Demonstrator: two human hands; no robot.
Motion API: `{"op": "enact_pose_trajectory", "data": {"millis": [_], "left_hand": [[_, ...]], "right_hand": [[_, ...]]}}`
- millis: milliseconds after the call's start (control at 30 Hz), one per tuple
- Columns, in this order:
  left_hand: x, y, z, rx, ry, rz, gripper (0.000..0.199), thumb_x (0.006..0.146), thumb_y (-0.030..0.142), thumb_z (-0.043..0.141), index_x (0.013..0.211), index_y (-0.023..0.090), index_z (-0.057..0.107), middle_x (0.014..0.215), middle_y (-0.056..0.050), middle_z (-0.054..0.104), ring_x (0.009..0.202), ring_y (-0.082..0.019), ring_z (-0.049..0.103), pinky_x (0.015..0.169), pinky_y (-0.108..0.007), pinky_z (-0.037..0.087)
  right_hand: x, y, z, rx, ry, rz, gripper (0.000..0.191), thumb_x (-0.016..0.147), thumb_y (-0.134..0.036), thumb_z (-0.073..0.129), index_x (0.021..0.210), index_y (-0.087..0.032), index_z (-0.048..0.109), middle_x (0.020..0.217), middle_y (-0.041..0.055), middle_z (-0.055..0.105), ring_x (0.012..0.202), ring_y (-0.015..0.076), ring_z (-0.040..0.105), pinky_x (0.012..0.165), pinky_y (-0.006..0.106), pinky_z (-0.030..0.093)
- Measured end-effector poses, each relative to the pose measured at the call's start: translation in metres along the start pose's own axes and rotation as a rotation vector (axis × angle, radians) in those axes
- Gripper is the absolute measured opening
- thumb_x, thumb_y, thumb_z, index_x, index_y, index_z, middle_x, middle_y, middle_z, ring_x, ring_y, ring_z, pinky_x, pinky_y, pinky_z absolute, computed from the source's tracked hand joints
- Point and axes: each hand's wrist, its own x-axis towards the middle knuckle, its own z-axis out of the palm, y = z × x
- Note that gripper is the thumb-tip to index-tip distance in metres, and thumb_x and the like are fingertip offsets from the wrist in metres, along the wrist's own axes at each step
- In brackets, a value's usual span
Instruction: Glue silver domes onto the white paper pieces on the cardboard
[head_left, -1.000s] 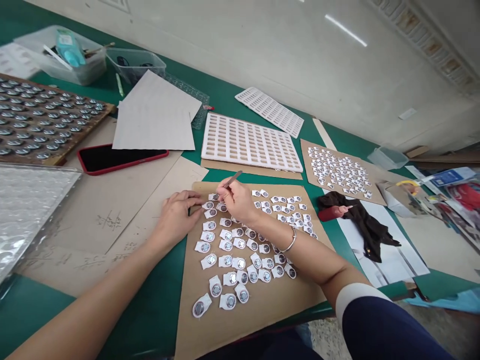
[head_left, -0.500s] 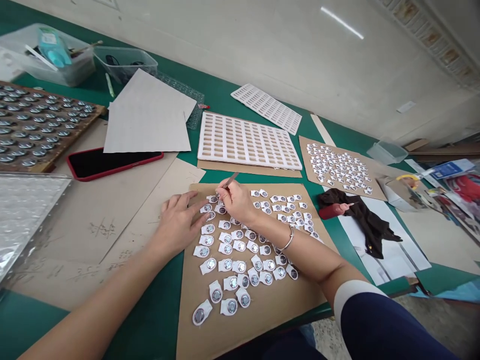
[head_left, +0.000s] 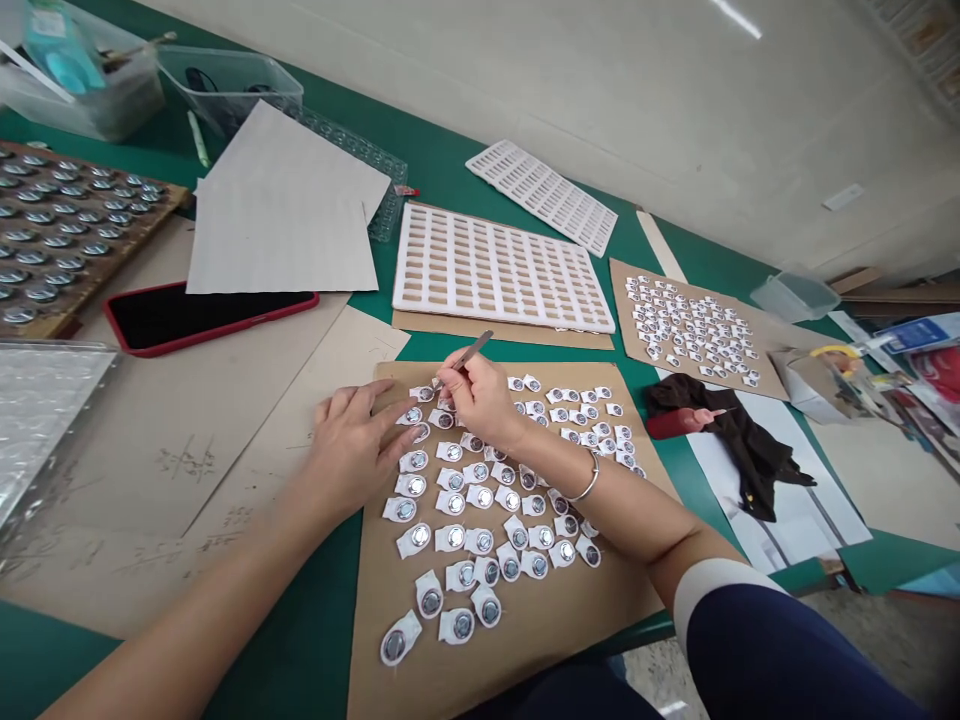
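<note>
My right hand (head_left: 484, 400) is closed around slim metal tweezers (head_left: 475, 348), their blunt end sticking up above the fingers. Their tips point down at the far left corner of a brown cardboard sheet (head_left: 570, 620) and are mostly hidden by the hand. Across the sheet lie many small white fabric tabs, each with a round silver metal disc; one tab (head_left: 399, 637) is at the near left. My left hand (head_left: 352, 440) rests at the sheet's left edge, fingers stretched out. Its index fingertip touches or nearly touches a tab (head_left: 422, 394) beside the tweezers.
Beyond the sheet lies a white slotted tray (head_left: 502, 270). A second cardboard (head_left: 630, 320) with more tabs is at the right, near a red bottle (head_left: 675, 423) and dark cloth (head_left: 757, 450). Leftward are a red-edged phone (head_left: 210, 318), white sheets (head_left: 285, 220) and a board of discs (head_left: 82, 265).
The tweezers' upper end has shifted slightly up and right in view. Both hands stay at the same corner of the sheet. The camera view has shifted a little.
</note>
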Motion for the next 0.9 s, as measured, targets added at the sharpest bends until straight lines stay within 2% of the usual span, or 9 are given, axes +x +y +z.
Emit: {"op": "enact_pose_trajectory", "data": {"millis": [133, 300, 633, 900], "left_hand": [[0.002, 0.002, -0.001, -0.032, 0.038, 0.03, 0.035, 0.094, 0.042, 0.047, 0.117, 0.023, 0.066, 0.13, -0.009, 0.061, 0.117, -0.031, 0.052, 0.095, -0.05, 0.037], [0.002, 0.005, 0.001, -0.038, -0.011, 0.078, 0.036, 0.096, 0.036, 0.044, 0.123, 0.022, 0.062, 0.134, -0.007, 0.058, 0.127, -0.031, 0.047, 0.105, -0.055, 0.029], [0.003, 0.004, 0.003, -0.038, -0.033, 0.081, 0.039, 0.095, 0.039, 0.045, 0.125, 0.022, 0.063, 0.128, -0.006, 0.063, 0.124, -0.035, 0.046, 0.103, -0.056, 0.031], [0.002, 0.003, 0.007, -0.037, -0.037, 0.076, 0.043, 0.096, 0.041, 0.04, 0.125, 0.019, 0.063, 0.128, -0.005, 0.064, 0.125, -0.035, 0.044, 0.104, -0.057, 0.029]], "right_hand": [[0.003, -0.001, 0.0, -0.008, 0.01, 0.0, 0.014, 0.093, -0.032, 0.045, 0.086, -0.022, 0.051, 0.066, -0.0004, 0.06, 0.064, 0.0149, 0.061, 0.067, 0.029, 0.051], [0.003, 0.003, 0.003, -0.055, 0.0, -0.055, 0.016, 0.094, -0.032, 0.044, 0.086, -0.021, 0.052, 0.071, 0.0017, 0.061, 0.071, 0.0165, 0.062, 0.07, 0.03, 0.05], [0.004, 0.007, 0.006, -0.121, -0.023, -0.12, 0.018, 0.096, -0.032, 0.043, 0.089, -0.019, 0.052, 0.084, 0.0049, 0.063, 0.077, 0.0156, 0.062, 0.072, 0.028, 0.049], [0.005, 0.016, 0.012, -0.129, -0.037, -0.173, 0.016, 0.098, -0.027, 0.041, 0.085, -0.02, 0.048, 0.085, 0.0046, 0.061, 0.08, 0.0152, 0.062, 0.073, 0.028, 0.049]]}}
